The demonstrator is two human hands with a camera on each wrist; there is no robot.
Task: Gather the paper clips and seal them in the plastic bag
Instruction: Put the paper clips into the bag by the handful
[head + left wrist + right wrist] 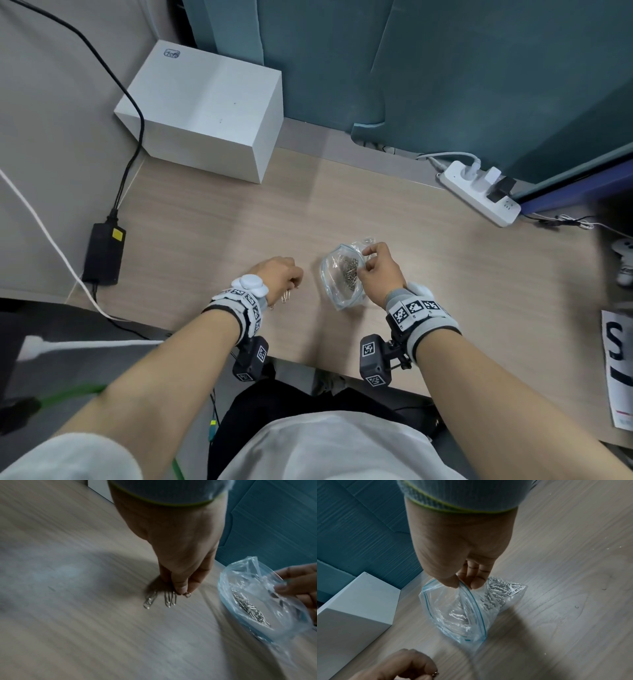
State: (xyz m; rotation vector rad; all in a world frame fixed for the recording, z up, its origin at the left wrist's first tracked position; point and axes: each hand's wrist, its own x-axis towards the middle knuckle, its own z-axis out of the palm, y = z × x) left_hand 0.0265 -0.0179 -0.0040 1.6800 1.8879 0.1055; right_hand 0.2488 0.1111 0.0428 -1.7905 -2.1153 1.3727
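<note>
A clear plastic zip bag [340,277] [264,601] [462,609] with a blue seal strip sits on the wooden desk, its mouth held open. A pile of silver paper clips [347,269] [248,608] [503,589] lies inside it. My right hand [378,270] [464,585] pinches the bag's rim between thumb and fingers. To the left of the bag, my left hand [284,277] [181,588] pinches a small bunch of loose paper clips [286,297] [161,599] at the desk surface; the clips hang from the fingertips. Motion blur softens both wrist views.
A white box [205,109] stands at the back left of the desk [445,274]. A white power strip [479,193] lies at the back right, a black power adapter [104,253] with cables at the left. Printed paper [618,370] lies at the right edge. Teal partition [445,68] behind.
</note>
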